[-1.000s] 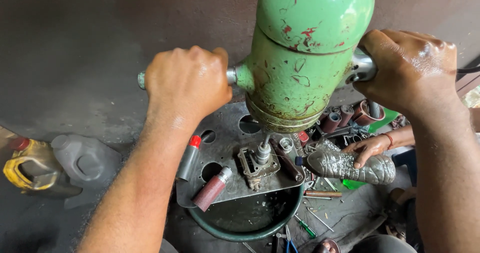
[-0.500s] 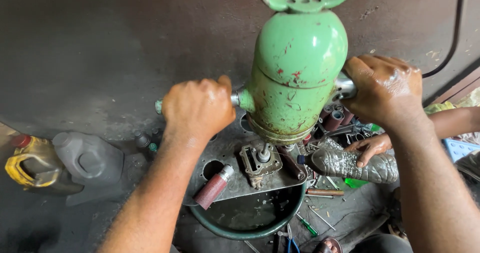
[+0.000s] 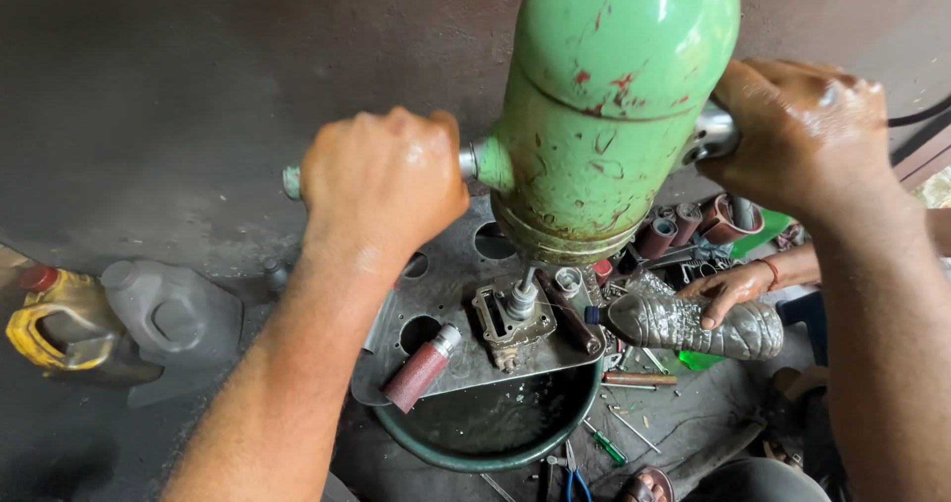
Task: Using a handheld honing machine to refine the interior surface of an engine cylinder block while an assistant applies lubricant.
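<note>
Green drill body (image 3: 614,115) has swung closer and lower over the perforated plate (image 3: 466,334), left hand (image 3: 381,190) and right hand (image 3: 797,130) each still clamped on a side handle.

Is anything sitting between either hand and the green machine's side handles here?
Nothing visible does. The left hand is wrapped around the left handle and the right hand around the right handle of the green machine. Another person's hand rests lower down on a crumpled plastic bottle, away from both handles.
</note>
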